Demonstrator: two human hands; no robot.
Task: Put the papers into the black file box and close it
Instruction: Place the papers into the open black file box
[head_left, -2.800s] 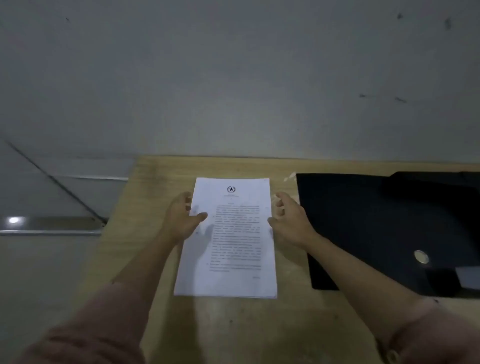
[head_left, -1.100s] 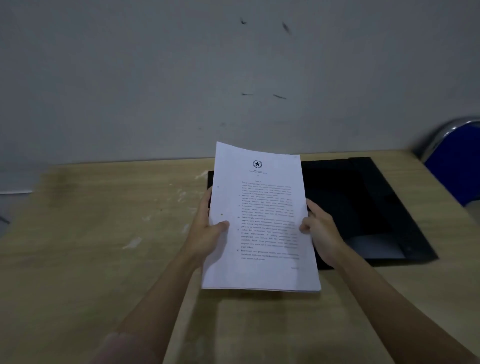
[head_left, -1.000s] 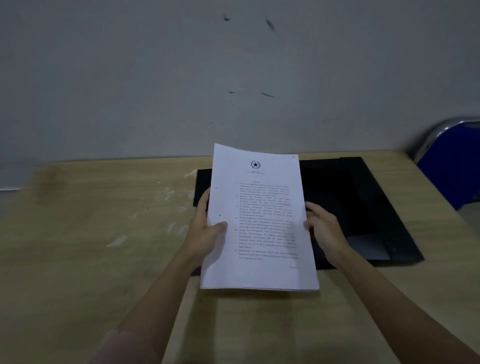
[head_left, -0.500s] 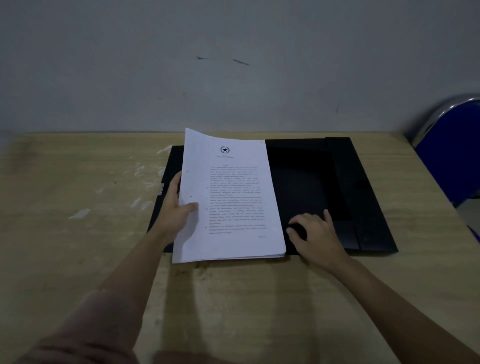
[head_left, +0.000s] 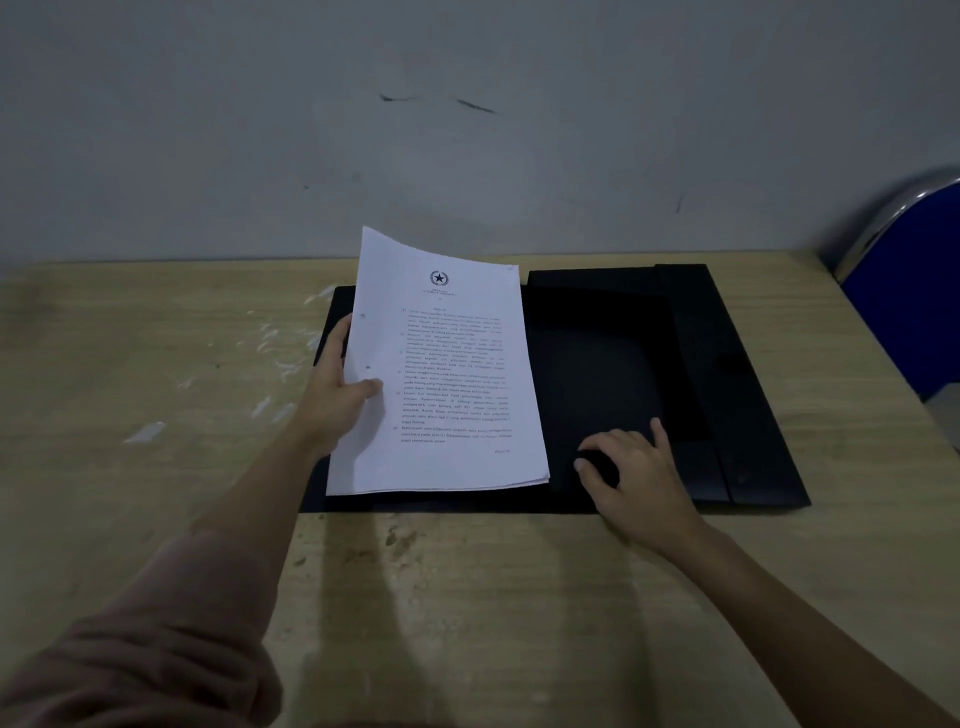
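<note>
A white stack of printed papers (head_left: 447, 374) hangs tilted over the left half of the black file box (head_left: 613, 364), which lies open and flat on the wooden table (head_left: 467, 597). My left hand (head_left: 337, 395) grips the stack's left edge, thumb on top. My right hand (head_left: 631, 475) rests palm down on the box's near right part, fingers curled onto a small black flap or knob; whether it pinches it is unclear. The box's folded side flaps (head_left: 727, 374) lie at the right.
A grey wall (head_left: 467, 130) rises just behind the table. A blue chair with a metal frame (head_left: 909, 291) stands off the table's right edge. White scuff marks (head_left: 291, 364) mark the tabletop left of the box.
The stack was lifted off the table with both hands and carried right over the box. My right hand then let go and dropped onto the box; since half a second ago little differs.
</note>
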